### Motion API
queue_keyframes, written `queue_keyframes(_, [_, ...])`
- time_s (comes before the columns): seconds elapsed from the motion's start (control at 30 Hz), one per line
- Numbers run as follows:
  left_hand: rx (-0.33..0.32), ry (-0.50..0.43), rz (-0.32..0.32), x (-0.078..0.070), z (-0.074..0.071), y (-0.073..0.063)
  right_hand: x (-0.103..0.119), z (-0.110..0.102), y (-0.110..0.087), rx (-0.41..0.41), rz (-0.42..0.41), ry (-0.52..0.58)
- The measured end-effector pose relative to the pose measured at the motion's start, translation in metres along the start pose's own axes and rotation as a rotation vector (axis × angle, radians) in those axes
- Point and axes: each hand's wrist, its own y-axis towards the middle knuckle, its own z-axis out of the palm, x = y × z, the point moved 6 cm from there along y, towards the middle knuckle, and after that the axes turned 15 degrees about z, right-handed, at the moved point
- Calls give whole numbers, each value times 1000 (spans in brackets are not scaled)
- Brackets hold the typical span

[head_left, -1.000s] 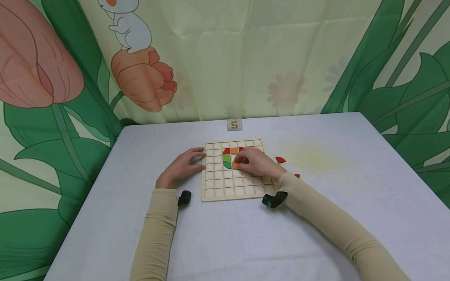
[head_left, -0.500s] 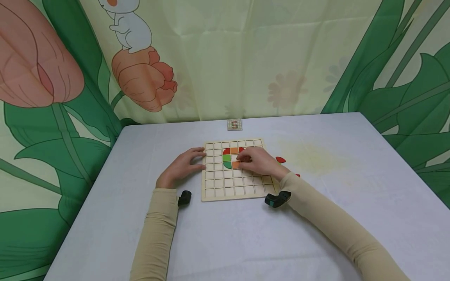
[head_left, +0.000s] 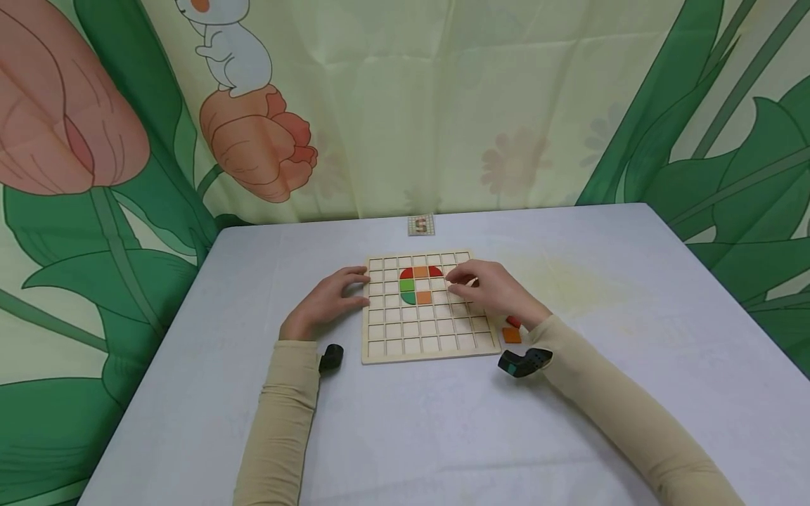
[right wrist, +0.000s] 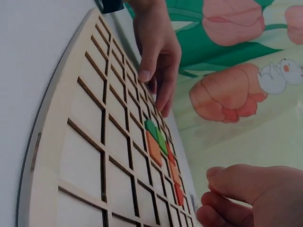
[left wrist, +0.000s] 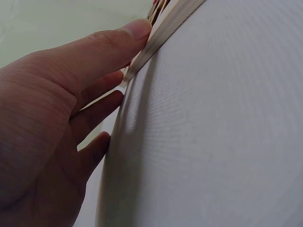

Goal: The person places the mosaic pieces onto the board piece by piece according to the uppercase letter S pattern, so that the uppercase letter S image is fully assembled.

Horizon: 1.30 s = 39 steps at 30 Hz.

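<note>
A wooden grid board [head_left: 405,337] lies on the table. Set in its cells are a red quarter-circle tile [head_left: 406,273], an orange square [head_left: 420,272], another red rounded tile [head_left: 435,271], a light green square [head_left: 407,285], a dark green rounded tile [head_left: 408,298] and a lower orange square [head_left: 423,297]. My left hand [head_left: 325,299] touches the board's left edge with relaxed fingers; its thumb [left wrist: 137,30] meets the rim. Over the board's right part is my right hand [head_left: 490,284], loosely bent, with nothing visible between thumb and fingers in the right wrist view.
A loose orange square [head_left: 512,335] and a red tile [head_left: 513,322] lie right of the board, the red one partly hidden by my right wrist. Behind the board is a small patterned card [head_left: 421,225]. A printed curtain [head_left: 405,112] hangs behind the table.
My right hand has drawn back to the right from the lower orange square, which stays in its cell. The loose orange tile has come into sight. My left hand has not moved.
</note>
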Motion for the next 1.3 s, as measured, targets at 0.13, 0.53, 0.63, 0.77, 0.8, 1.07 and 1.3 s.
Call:
queue_keyframes(0.13, [1,-6,-3,1,0,0,-12,-6,-5,5,32,23])
queue_keyframes(0.53, [0,-10,-6,0,1,-2,-31,-18,-16,-4,81,39])
queue_keyframes(0.63, [0,-9,-2,0,1,-2,-33,-21,-18,-16,93,39])
queue_keyframes(0.77, [1,2,4,0,1,-1,-40,-24,-20,-23,128,44])
queue_keyframes(0.8, [1,3,-1,0,1,-1,-41,-25,-20,-24,138,45])
queue_keyframes(1.07, [5,-2,-31,2,2,0,-57,-35,-30,-36,173,52])
queue_keyframes(1.3, [5,8,-24,2,2,0,-70,-44,-38,-56,192,58])
